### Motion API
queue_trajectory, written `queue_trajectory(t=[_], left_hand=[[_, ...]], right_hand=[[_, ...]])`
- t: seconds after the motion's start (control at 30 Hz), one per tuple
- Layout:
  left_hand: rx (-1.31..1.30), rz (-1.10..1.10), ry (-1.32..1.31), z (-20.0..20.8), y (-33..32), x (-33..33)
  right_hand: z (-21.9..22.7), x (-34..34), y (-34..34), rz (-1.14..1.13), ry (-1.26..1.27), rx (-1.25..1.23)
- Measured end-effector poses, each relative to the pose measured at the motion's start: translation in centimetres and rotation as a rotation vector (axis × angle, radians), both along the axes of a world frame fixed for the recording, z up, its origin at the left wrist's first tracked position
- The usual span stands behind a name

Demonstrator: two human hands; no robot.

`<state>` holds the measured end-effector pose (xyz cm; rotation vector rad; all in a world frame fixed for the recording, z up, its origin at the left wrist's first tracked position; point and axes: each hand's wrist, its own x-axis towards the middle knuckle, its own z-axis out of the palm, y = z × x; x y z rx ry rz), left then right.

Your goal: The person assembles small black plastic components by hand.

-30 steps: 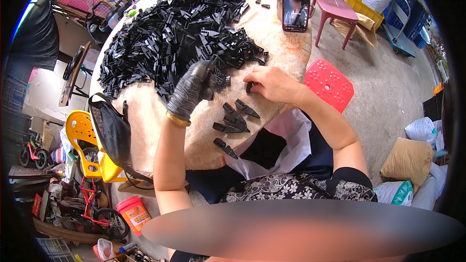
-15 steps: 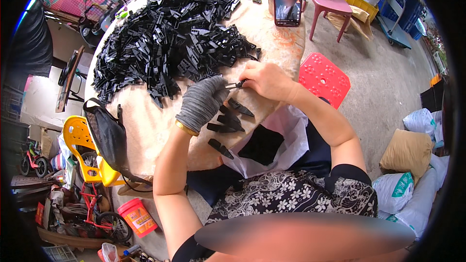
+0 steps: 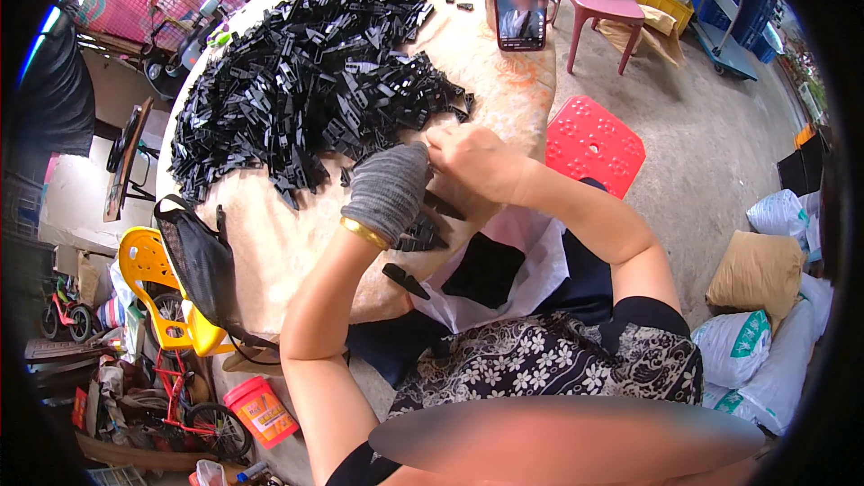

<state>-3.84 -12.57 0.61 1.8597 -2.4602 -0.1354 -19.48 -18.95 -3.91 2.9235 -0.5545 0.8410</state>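
Note:
My left hand (image 3: 389, 182), in a grey knitted glove, is closed with its fingertips against those of my right hand (image 3: 477, 160). The right hand is bare, its fingers pinched together. Whatever lies between the fingertips is hidden by the hands. A big heap of black plastic pieces (image 3: 315, 72) spreads over the table just beyond them. Beneath and beside the left hand are several larger black pieces, one wedge-shaped piece (image 3: 405, 280) lying near the table edge. An open white plastic bag (image 3: 549, 256) with a dark inside sits at my lap, below the right forearm.
A phone (image 3: 519, 4) leans against a mug at the table's far right. Right of the cloth-covered table (image 3: 261, 261) stands a red stool (image 3: 594, 146), with a chair (image 3: 598, 4) beyond. A black bag (image 3: 193, 247) hangs by a yellow chair (image 3: 153, 274) at left. Full sacks (image 3: 754, 279) line the right.
Both hands have drawn together, and the left has turned and shifted slightly right. The small dark piece with a metallic part that showed between the fingers is now covered. The view has shifted slightly.

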Motion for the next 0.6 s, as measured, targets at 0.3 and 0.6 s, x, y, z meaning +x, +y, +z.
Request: queue_trajectory(t=[0.3, 0.6], left_hand=[[0.209, -0.065, -0.093, 1.5, -3.3, 0.1], [0.046, -0.128, -0.094, 0.0, -3.2, -0.1]], right_hand=[[-1.3, -1.8, -0.9, 0.059, -0.224, 0.479], [-0.3, -1.4, -1.0, 0.072, -0.157, 0.267]])
